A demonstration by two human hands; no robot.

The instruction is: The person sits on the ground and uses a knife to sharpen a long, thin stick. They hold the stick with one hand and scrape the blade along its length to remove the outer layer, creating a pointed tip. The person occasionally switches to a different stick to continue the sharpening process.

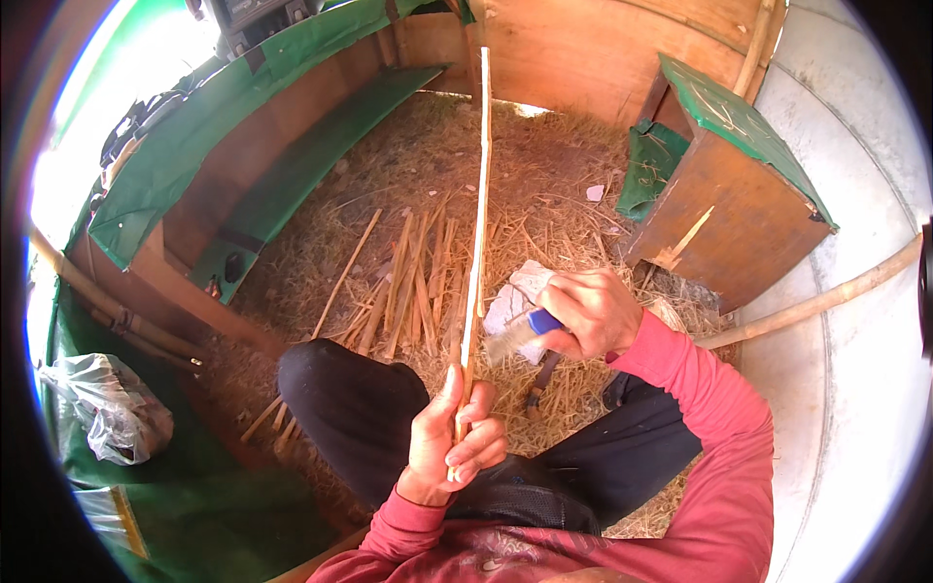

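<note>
Clock: read with twelve straight away from the wearer, six toward the wearer.
Left hand (442,437): wrapped around the strip (478,233), close to its six-o'clock end, with a short stub showing past the grip.
Strip: long, thin and pale, in the left hand, reaching far out from there.
Strip's long axis: nearly straight toward twelve, with a slight lean toward one.
Right hand (591,306): clenched on the knife (539,324) by its blue handle, at about half past one from the left hand; clear of the strip.
Knife: aimed from the right hand toward eight, at a slant across the strip's axis.
Blade (507,343): just beside the strip, on its three-o'clock side, a little beyond the left hand; cannot tell whether touching.
Main relation: toward nine from the right hand to the strip, with the blade between; nearer to the left hand, being inside its grasp.
Slab (503,306): pale, toward one from the left hand, partly hidden behind the right hand.
Pile (410,282): of loose strips on the straw (549,428), between eleven and twelve from the left hand.
Box (748,219): green-topped, toward two from the right hand, well apart.
Bag (112,413): clear plastic, toward nine from the left hand, well apart.
</note>
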